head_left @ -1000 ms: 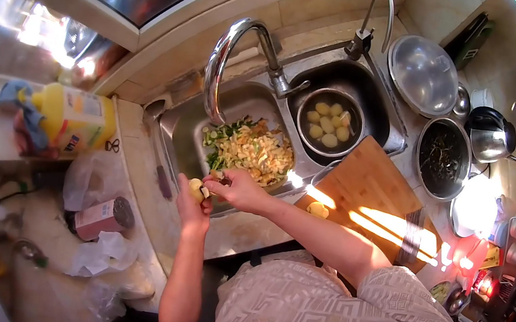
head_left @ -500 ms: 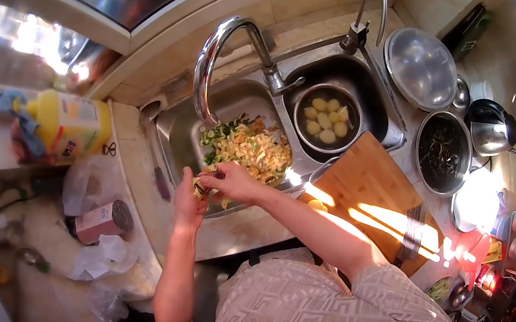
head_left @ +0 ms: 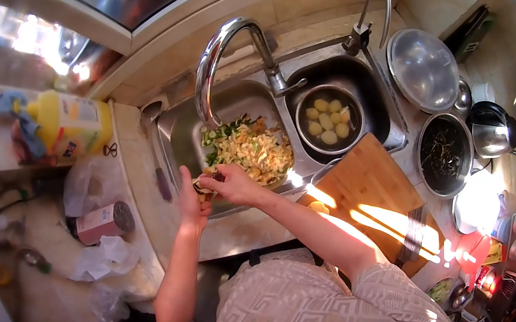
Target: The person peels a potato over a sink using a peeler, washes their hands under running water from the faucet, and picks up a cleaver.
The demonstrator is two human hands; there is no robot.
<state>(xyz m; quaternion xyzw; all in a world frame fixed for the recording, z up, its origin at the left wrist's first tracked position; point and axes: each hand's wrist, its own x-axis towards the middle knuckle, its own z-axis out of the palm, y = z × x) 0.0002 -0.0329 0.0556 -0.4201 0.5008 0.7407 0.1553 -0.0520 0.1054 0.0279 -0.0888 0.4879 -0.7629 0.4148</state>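
Low over the near edge of the left sink basin [head_left: 171, 124], my two hands work close together. My left hand [head_left: 192, 203] is closed round a small yellowish potato [head_left: 200, 190], mostly covered by fingers. Bent over it from the right, my right hand [head_left: 236, 185] grips a small peeler [head_left: 219, 177] with a dark handle; its head is too small to make out clearly. A heap of pale and green peelings [head_left: 253, 150] lies in the basin just beyond. In the right basin, a metal bowl [head_left: 298, 114] holds several peeled round potatoes [head_left: 330, 120] in water.
A curved faucet [head_left: 210, 63] arches over the left basin. A wooden cutting board [head_left: 372, 181] overlaps the sink's right corner. A pot with dark contents [head_left: 444, 152] stands farther right. At left are a yellow jug [head_left: 75, 122], a long-handled utensil [head_left: 159, 174] and plastic bags [head_left: 92, 183].
Both hands stay over the basin edge, with only slight shifts of the fingers round the potato. The whole view has moved very slightly.
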